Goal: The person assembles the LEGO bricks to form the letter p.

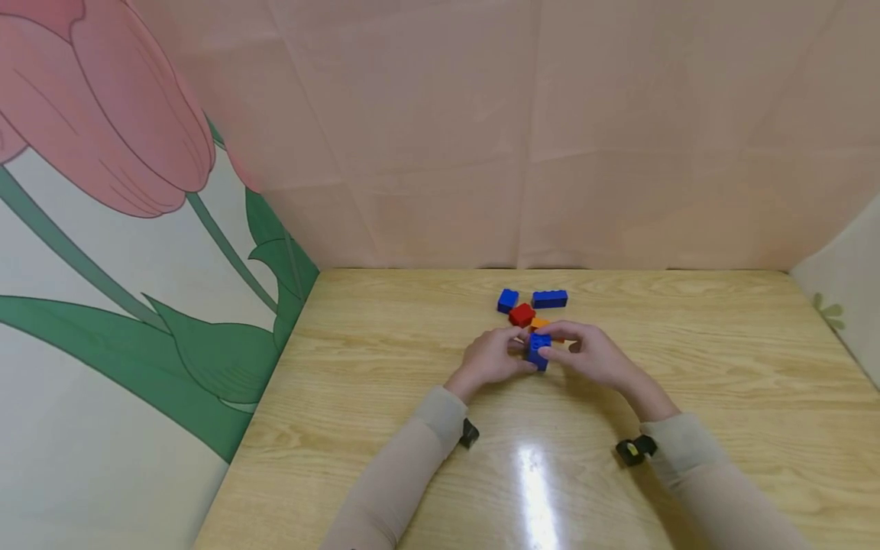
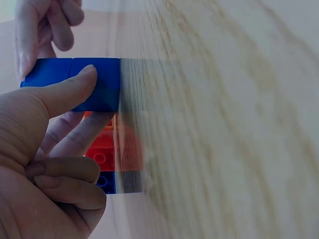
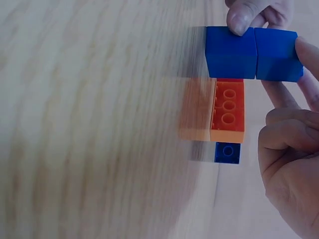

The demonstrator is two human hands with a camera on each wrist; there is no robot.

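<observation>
Two blue toy bricks (image 1: 539, 354) stand one on top of the other on the wooden table, studs upward. My left hand (image 1: 491, 356) pinches the lower brick (image 2: 107, 92) between its thumb and fingers, with the other fingers curled in. From the other side, my right hand (image 1: 596, 354) holds the upper brick (image 3: 278, 52), its thumb on the near face. A thin seam shows between the two bricks. Just behind them an orange brick (image 3: 228, 112) lies on its side, partly covered by the right hand in the head view.
A red brick (image 1: 522, 315), a small blue brick (image 1: 508, 300) and a long blue brick (image 1: 550, 299) lie farther back on the table (image 1: 385, 321). A pink cloth wall (image 1: 426, 153) rises at the table's rear edge, and a flower-printed panel (image 1: 227, 336) borders the left side.
</observation>
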